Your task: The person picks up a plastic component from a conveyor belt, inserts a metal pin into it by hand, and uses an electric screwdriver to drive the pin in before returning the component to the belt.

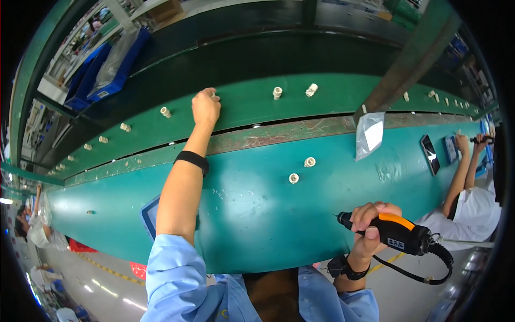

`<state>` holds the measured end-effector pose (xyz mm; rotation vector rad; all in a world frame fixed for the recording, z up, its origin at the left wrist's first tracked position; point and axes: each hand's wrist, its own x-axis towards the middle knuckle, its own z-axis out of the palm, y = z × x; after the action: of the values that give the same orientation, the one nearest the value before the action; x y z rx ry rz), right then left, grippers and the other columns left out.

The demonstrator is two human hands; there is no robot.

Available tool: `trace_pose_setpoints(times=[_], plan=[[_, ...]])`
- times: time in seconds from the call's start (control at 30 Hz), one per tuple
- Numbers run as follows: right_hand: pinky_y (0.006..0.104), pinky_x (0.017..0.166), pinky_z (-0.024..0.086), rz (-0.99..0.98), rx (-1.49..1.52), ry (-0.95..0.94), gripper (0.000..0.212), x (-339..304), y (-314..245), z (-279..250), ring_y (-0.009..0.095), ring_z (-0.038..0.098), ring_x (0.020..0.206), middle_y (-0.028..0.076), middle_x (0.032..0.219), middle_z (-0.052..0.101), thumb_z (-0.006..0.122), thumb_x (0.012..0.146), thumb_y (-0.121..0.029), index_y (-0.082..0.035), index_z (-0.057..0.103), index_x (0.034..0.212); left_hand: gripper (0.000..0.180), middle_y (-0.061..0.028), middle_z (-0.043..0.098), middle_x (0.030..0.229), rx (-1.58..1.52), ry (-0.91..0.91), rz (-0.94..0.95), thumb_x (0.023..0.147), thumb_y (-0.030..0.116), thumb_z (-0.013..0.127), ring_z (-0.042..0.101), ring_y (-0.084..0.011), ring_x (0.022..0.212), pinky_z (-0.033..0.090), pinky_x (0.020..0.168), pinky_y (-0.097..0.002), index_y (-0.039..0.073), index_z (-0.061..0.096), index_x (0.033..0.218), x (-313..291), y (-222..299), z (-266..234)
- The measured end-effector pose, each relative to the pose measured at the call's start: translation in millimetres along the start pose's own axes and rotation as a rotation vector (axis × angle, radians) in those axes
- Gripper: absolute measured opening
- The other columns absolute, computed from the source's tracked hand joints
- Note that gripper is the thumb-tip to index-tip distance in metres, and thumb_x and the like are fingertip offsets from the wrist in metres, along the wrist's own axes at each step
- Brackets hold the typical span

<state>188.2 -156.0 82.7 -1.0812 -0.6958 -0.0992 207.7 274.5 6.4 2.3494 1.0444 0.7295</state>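
My left hand [206, 109] reaches far out over the green belt, its fingers closed around a small white cylindrical part [213, 95] that shows only in part. In my right hand [370, 222], above the near right side of the table, is a black-and-orange electric screwdriver [409, 236]; its thin bit points left and touches nothing. Two more white parts [309, 161] stand on the teal table [252, 214] between my hands. Along the belt lie others, one white part [277, 93] to the right of my left hand and another [166, 112] to its left.
A green metal post [410, 59] rises at the right, with a clear plastic bag [370, 134] hanging by it. Farther right are a phone [429, 154] and a co-worker's arms [458, 166]. A blue tray [151, 216] sits partly behind my left forearm. Blue bins [115, 67] stand far left.
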Motion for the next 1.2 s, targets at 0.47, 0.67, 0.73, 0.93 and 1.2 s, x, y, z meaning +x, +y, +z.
trace_pose_setpoints(times=[0.47, 0.67, 0.73, 0.93, 1.2], plan=[[0.0276, 0.051, 0.041, 0.113, 0.087, -0.044, 0.043, -15.1, -27.9, 18.6, 0.014, 0.046, 0.054, 0.005, 0.067, 0.046, 0.065, 0.083, -0.018, -0.001, 0.041, 0.113, 0.02, -0.0094, 0.067, 0.078, -0.234, -0.477, 0.218, 0.078, 0.004, 0.063, 0.064, -0.0137, 0.069, 0.052, 0.063, -0.0281, 0.0, 0.066, 0.097, -112.0, 111.6, -120.7], [0.0282, 0.053, 0.041, 0.159, 0.1, -0.163, 0.049, -17.1, -30.4, 40.2, 0.014, 0.046, 0.055, 0.005, 0.068, 0.047, 0.063, 0.085, -0.026, 0.0, 0.041, 0.12, 0.021, -0.0157, 0.065, 0.091, -0.339, -0.635, 0.429, 0.074, -0.004, 0.067, 0.064, -0.0296, 0.079, 0.051, 0.065, -0.0349, -0.002, 0.064, 0.094, -282.9, 94.3, -143.6], [0.0286, 0.054, 0.041, 0.16, 0.1, -0.187, 0.049, -17.9, -31.6, 43.1, 0.013, 0.046, 0.055, 0.004, 0.068, 0.046, 0.063, 0.085, -0.026, 0.001, 0.043, 0.121, 0.02, -0.0157, 0.065, 0.091, -0.347, -0.587, 0.346, 0.074, -0.003, 0.067, 0.064, -0.0304, 0.078, 0.051, 0.064, -0.0351, -0.001, 0.064, 0.094, -303.7, 82.7, -131.2], [0.0299, 0.058, 0.042, 0.255, 0.002, -0.291, 0.046, -19.1, -27.1, 64.8, 0.013, 0.045, 0.056, 0.003, 0.068, 0.046, 0.062, 0.085, -0.026, 0.001, 0.047, 0.12, 0.021, -0.0141, 0.064, 0.091, -0.371, -0.318, 0.201, 0.076, -0.001, 0.066, 0.063, -0.0308, 0.077, 0.051, 0.065, -0.0365, 0.001, 0.063, 0.097, -323.0, 64.1, -89.6], [0.0334, 0.06, 0.042, 0.081, 0.269, -0.236, 0.036, -16.8, 10.0, 106.7, 0.014, 0.046, 0.058, 0.003, 0.068, 0.045, 0.055, 0.088, -0.022, -0.001, 0.049, 0.117, 0.025, -0.0121, 0.063, 0.096, -0.424, -0.161, 0.267, 0.077, 0.0, 0.064, 0.062, -0.0311, 0.082, 0.052, 0.067, -0.0391, 0.004, 0.061, 0.102, -336.2, 57.7, -75.1]])
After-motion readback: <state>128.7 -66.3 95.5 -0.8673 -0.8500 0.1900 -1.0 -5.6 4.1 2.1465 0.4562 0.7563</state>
